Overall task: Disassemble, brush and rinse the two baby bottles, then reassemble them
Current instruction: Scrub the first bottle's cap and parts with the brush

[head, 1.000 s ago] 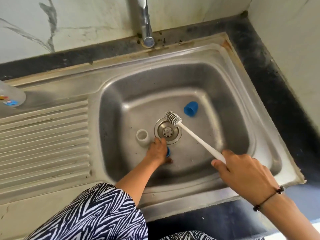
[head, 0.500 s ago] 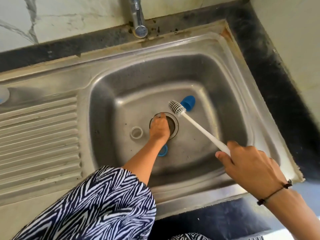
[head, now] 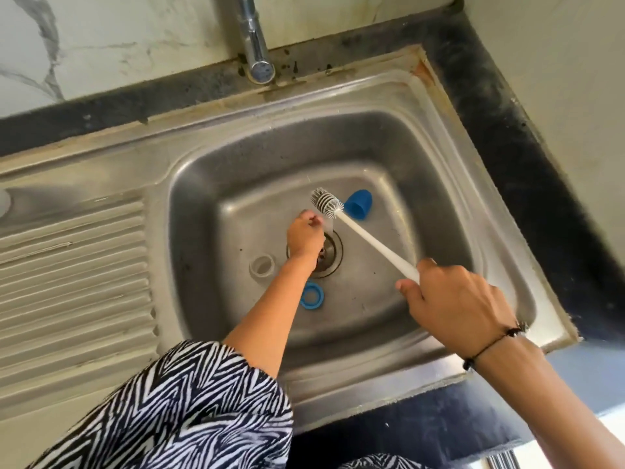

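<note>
Loose bottle parts lie in the steel sink: a blue cap at the back, a blue screw ring near the front, and a clear ring-shaped piece left of the drain. My left hand hovers over the drain, fingers curled, pinching a small translucent piece that is hard to make out. My right hand grips the white handle of the bottle brush. Its bristled head is raised just above my left fingers, beside the blue cap.
The chrome tap stands at the back, with no water running. The drain sits mid-basin. A ribbed draining board runs to the left, with part of a clear object at its far edge. Black counter borders the sink on the right.
My left hand left the blue screw ring, passed over the drain and rose toward the brush head. The brush shifted slightly back. The view moved left.
</note>
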`<state>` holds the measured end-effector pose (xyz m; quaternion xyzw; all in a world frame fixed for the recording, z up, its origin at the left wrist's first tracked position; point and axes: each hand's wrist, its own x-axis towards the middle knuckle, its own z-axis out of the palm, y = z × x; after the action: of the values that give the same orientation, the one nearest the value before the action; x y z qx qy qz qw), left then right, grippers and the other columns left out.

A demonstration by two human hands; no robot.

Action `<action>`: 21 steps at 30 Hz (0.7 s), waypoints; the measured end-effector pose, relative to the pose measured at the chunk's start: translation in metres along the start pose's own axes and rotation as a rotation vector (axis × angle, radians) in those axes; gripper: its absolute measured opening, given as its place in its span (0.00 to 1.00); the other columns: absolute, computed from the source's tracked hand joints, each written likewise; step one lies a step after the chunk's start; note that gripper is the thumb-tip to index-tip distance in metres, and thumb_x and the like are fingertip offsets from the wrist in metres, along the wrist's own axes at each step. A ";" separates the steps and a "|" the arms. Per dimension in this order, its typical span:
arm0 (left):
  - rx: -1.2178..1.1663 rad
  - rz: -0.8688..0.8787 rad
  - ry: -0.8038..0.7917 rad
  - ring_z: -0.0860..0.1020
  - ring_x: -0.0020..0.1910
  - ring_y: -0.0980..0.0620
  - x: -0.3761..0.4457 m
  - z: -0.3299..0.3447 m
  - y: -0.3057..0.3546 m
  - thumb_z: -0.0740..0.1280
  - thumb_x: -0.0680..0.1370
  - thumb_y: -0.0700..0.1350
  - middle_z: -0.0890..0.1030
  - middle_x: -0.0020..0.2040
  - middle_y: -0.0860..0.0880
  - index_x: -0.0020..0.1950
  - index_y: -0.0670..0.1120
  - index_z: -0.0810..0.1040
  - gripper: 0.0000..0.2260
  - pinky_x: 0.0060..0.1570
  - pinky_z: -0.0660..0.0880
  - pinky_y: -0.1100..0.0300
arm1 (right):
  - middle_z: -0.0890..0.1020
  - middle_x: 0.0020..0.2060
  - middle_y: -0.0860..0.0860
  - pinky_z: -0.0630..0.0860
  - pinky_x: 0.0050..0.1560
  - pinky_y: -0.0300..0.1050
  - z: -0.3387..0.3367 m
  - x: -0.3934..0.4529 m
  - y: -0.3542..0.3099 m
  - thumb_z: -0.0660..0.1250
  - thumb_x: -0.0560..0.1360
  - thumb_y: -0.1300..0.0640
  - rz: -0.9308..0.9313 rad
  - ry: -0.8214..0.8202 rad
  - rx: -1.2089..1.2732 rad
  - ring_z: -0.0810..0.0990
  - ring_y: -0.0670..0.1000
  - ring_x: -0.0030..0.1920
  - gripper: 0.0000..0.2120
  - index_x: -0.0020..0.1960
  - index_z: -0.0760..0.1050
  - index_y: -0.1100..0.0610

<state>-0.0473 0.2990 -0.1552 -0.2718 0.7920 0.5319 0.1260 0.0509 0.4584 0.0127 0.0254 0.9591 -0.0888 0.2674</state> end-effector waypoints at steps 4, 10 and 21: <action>-0.689 -0.175 -0.036 0.67 0.27 0.55 -0.025 -0.036 0.032 0.59 0.78 0.33 0.76 0.32 0.48 0.39 0.45 0.72 0.11 0.26 0.64 0.64 | 0.73 0.35 0.49 0.74 0.39 0.47 -0.006 -0.007 0.000 0.53 0.80 0.43 -0.054 0.056 0.038 0.77 0.54 0.39 0.15 0.50 0.68 0.55; -1.014 -0.085 -0.023 0.66 0.29 0.55 -0.049 -0.093 0.059 0.55 0.80 0.33 0.76 0.33 0.49 0.42 0.46 0.72 0.12 0.29 0.63 0.66 | 0.77 0.37 0.51 0.76 0.42 0.49 -0.017 -0.034 -0.001 0.52 0.79 0.41 -0.156 0.121 0.042 0.79 0.56 0.43 0.15 0.50 0.69 0.52; -0.789 0.263 -0.123 0.82 0.40 0.51 -0.105 -0.139 0.071 0.52 0.83 0.40 0.81 0.42 0.43 0.44 0.45 0.73 0.13 0.41 0.78 0.56 | 0.67 0.32 0.46 0.65 0.33 0.43 -0.028 -0.075 -0.011 0.46 0.81 0.43 -0.343 0.351 -0.276 0.79 0.52 0.42 0.12 0.50 0.61 0.50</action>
<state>0.0112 0.2233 0.0069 -0.1634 0.5467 0.8212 -0.0096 0.0997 0.4523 0.0766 -0.1591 0.9841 0.0045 0.0793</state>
